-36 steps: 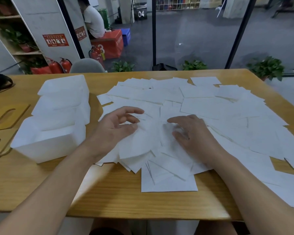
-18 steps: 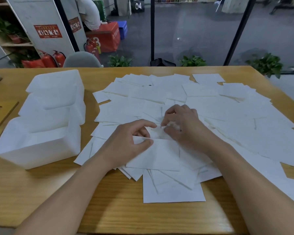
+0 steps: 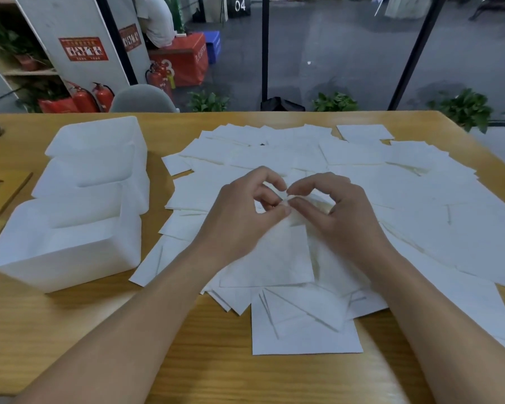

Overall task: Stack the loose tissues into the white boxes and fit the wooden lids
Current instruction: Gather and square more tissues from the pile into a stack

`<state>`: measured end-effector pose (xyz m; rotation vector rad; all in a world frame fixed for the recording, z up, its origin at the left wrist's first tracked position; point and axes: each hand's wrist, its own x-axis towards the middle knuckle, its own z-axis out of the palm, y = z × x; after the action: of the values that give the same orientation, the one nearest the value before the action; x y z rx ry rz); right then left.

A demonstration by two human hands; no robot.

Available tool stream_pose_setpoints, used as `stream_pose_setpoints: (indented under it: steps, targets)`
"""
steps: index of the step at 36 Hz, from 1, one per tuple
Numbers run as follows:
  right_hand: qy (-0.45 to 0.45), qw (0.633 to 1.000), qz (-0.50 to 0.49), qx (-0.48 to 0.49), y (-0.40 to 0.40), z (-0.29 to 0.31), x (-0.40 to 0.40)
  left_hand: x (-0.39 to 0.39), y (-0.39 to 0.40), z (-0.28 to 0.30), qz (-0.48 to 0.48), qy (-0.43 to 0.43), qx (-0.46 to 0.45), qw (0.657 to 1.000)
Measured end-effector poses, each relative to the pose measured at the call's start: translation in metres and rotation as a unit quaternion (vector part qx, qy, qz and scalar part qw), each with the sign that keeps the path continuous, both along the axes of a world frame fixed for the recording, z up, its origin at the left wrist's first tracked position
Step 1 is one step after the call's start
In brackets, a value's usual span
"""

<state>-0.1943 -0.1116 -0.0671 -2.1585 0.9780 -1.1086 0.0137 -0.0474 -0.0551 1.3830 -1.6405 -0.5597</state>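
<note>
Tissue (image 3: 277,255) hangs pinched between left hand (image 3: 245,214) and right hand (image 3: 333,211).

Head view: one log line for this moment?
left hand: pinching tissue | right hand: pinching same tissue | white boxes: lidless | wooden lid: on table

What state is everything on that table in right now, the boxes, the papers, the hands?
White boxes: open, no lids on.
Wooden lid: lying flat on the table, left of the boxes.
Loose tissues: spread over the table, overlapping.
Left hand: pinching a tissue's top edge.
Right hand: pinching the same edge.
Held tissue: partly lifted.
</note>
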Motion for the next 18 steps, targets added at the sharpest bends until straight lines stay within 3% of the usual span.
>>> stream_pose_setpoints:
  steps: [7,18]
  targets:
    - [0.068,0.997,-0.002,-0.030,-0.004,0.003,-0.014,0.012,0.006,-0.011,0.018,0.045,-0.056,0.997]
    - [0.053,0.998,-0.021,0.010,0.002,-0.001,-0.010,0.038,0.011,-0.007,0.029,0.136,-0.129,0.982]
